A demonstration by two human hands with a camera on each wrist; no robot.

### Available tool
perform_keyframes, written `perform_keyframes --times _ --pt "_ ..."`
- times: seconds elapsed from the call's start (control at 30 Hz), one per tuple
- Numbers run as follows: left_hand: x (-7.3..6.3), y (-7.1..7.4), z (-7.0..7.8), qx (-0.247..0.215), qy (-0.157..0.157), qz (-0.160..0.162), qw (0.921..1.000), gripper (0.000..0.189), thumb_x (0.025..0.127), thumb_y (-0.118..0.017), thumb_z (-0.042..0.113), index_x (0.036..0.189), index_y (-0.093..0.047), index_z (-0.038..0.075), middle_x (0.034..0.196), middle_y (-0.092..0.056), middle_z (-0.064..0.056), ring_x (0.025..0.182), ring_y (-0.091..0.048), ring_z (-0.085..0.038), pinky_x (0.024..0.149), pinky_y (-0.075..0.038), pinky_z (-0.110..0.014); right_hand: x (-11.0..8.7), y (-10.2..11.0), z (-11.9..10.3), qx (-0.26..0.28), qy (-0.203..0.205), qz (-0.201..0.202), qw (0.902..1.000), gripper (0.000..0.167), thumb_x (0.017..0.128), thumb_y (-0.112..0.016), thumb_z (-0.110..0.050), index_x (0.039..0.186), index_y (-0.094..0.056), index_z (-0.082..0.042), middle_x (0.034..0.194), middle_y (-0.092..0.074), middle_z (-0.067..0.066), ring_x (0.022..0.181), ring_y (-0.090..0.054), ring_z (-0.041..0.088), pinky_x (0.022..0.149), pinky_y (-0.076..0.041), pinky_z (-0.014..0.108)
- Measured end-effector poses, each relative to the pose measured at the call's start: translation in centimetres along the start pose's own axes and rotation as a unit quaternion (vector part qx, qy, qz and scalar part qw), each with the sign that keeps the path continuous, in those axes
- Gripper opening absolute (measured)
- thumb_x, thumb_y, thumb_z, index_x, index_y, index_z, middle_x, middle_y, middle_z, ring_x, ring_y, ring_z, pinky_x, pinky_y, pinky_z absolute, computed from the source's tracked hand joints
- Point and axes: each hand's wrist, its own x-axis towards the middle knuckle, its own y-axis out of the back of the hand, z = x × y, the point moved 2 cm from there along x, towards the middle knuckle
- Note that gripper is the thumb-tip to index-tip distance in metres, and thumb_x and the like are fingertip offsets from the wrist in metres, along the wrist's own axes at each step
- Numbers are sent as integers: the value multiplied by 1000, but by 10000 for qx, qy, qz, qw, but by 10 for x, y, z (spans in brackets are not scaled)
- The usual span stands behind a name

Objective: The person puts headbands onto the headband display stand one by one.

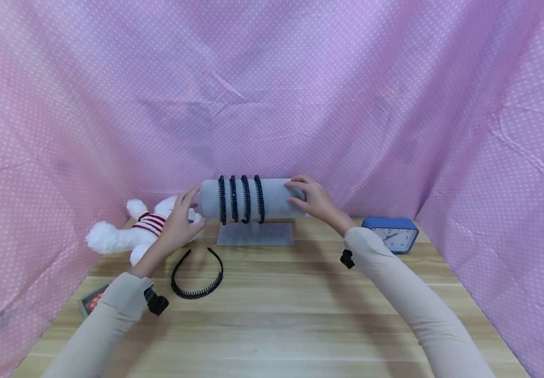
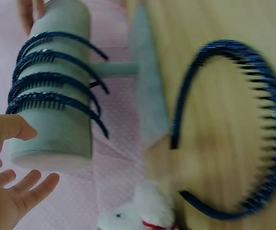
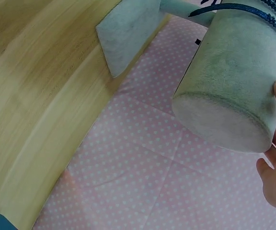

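A grey cloth-covered headband stand [image 1: 276,198] has a horizontal roll on a post and flat base. Several dark beaded, toothed headbands [image 1: 246,199] sit around its roll, left of the middle. My left hand [image 1: 183,223] is at the roll's left end; in the left wrist view its thumb lies by the roll's side while the other fingers spread beyond the end face. At the right end, my right hand [image 1: 316,199] touches the roll with its fingertips; part of this hand is cut off in the right wrist view. Another headband [image 1: 198,294] lies on the table before the stand.
A white plush toy [image 1: 120,240] in a striped top lies behind my left forearm. A blue clock [image 1: 390,223] stands at the right, partly behind my right sleeve. A small framed item [image 1: 83,303] is at the left edge. Pink dotted cloth [image 1: 272,105] surrounds the wooden table [image 1: 272,325].
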Motion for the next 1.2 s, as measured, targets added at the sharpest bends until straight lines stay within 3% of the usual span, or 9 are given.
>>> perform_keyframes --times 0.1,0.2,0.43,0.6,0.73,1.03,1.2 --pt "-13 1 -4 209 -86 69 9997 83 86 -72 2 158 -30 3 147 -40 -30 111 -61 -44 74 -60 -50 -2 0 0 -35 15 56 10000 43 92 -77 -18 131 -68 -5 134 -61 17 127 -58 35 108 -49 50" --pt "-23 0 -10 284 -205 -99 9993 74 86 -72 1 153 -39 -1 140 -47 -29 110 -63 -44 78 -60 -53 -3 2 1 -17 -18 84 10000 42 91 -78 -17 130 -68 -5 133 -62 17 126 -59 35 107 -50 50" --pt "-42 -3 -17 59 -502 -1147 9921 49 87 -72 -3 134 -61 0 129 -63 -22 110 -67 -42 88 -59 -54 -1 3 2 46 -88 67 9999 41 91 -78 -17 130 -69 -5 132 -63 17 126 -59 35 109 -49 50" --pt "-54 -12 -21 -95 -513 -2107 9762 43 85 -76 -1 126 -66 0 121 -69 -21 106 -68 -39 89 -58 -54 0 2 2 100 -150 87 9998 41 91 -79 -17 129 -70 -6 131 -64 16 126 -59 35 109 -48 51" --pt "-62 -20 -27 -297 -483 -2684 9616 40 84 -79 2 122 -68 0 114 -72 -19 100 -71 -36 83 -61 -46 2 1 1 149 -181 93 9997 41 90 -79 -17 129 -70 -6 131 -64 16 126 -59 35 110 -48 50" --pt "-71 -23 -36 -642 -713 -3308 9388 44 81 -80 -2 123 -68 -2 107 -74 -15 95 -72 -27 82 -61 -34 4 2 -2 134 -153 99 9997 41 90 -79 -16 128 -70 -5 130 -64 17 125 -60 36 108 -48 51" --pt "-76 -24 -39 -932 -351 -3803 9195 47 79 -83 0 123 -67 -2 108 -73 -15 97 -69 -25 81 -59 -31 4 2 -2 146 -239 75 9996 41 90 -79 -17 128 -70 -6 131 -64 17 125 -60 36 108 -48 52"
